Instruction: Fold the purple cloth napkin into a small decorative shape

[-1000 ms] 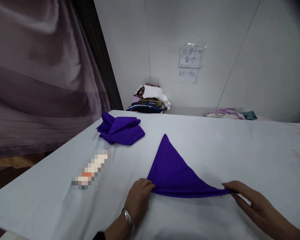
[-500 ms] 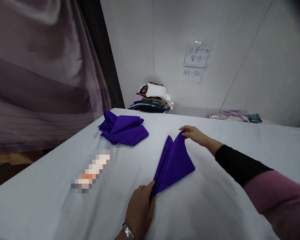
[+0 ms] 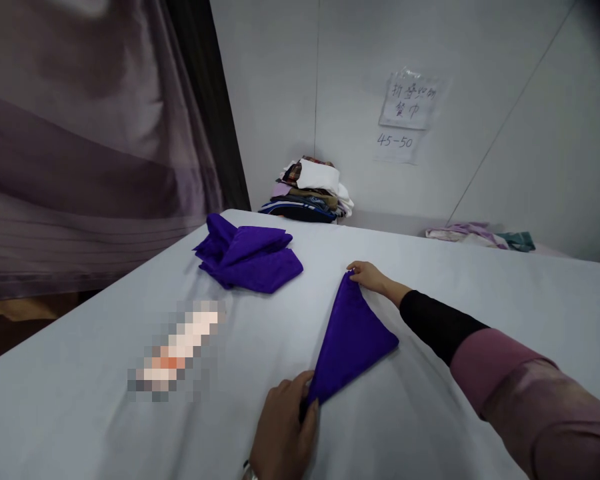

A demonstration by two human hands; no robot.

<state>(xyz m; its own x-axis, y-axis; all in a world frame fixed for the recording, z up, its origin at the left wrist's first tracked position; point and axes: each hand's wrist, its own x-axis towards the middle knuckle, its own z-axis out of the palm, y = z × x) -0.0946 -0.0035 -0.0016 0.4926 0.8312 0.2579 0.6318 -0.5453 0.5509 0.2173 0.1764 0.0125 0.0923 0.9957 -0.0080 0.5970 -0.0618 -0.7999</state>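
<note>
A purple cloth napkin [image 3: 353, 340], folded into a triangle, lies on the white-covered table [image 3: 430, 413]. My right hand [image 3: 369, 277] pinches its top corner at the far end. At the near corner, my left hand [image 3: 287, 423] has its thumb and fingers closed around the napkin's tip. The folded edge runs nearly straight between the two hands, and the third corner points right. Further back on the left rests a loosely crumpled purple cloth [image 3: 253, 260], touched by neither hand.
A pixelated patch [image 3: 180, 350] covers something on the table at left. Stacked clothes [image 3: 313, 190] stand behind the far edge, with more fabric [image 3: 480, 235] to the right. A curtain [image 3: 95, 147] hangs at left; paper signs [image 3: 407, 107] are on the wall.
My right hand has brought the napkin's upper corner left and slightly down, so the two upper points now meet in one. My left hand still holds the near tip. The view has shifted slightly.
</note>
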